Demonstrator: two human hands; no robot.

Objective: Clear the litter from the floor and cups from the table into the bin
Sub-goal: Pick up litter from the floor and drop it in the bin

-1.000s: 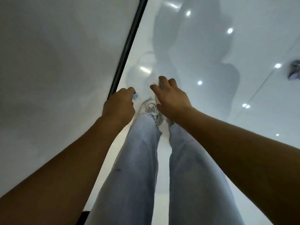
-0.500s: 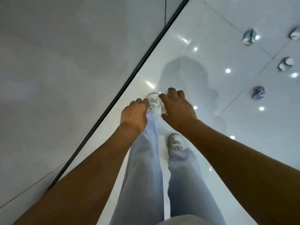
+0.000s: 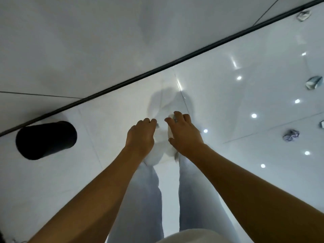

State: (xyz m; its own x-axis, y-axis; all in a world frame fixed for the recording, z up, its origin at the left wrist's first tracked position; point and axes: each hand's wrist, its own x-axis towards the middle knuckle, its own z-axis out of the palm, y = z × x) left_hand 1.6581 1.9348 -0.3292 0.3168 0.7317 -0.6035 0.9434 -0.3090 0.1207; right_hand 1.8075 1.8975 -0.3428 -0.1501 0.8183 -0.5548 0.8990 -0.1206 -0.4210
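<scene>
Here, the labelled parts of the scene:
Left hand: the left hand (image 3: 140,135) is held out over the floor, fingers curled under; a small bluish scrap (image 3: 157,125) peeps out at its fingertips, pinched there; what the scrap is cannot be told.
Right hand: the right hand (image 3: 185,134) is just beside the left, apart from it; its fingers are bent round something pale (image 3: 170,130), partly hidden by the palm; a small grey bit shows between two fingers; the object's kind cannot be told.
Bin: a black round bin (image 3: 46,139) stands on the floor to the person's left, near the dark strip (image 3: 175,63) at the foot of the wall (image 3: 105,41); well apart from both hands.
Litter: crumpled paper pieces lie on the glossy white floor (image 3: 236,106) to the right; one by the strip at top right (image 3: 303,15); one lower (image 3: 313,82); one nearer the person (image 3: 291,135); a further piece is cut by the right edge (image 3: 321,124).
Person: pale blue trouser legs (image 3: 145,199) below the forearms; the feet are hidden behind the hands.
</scene>
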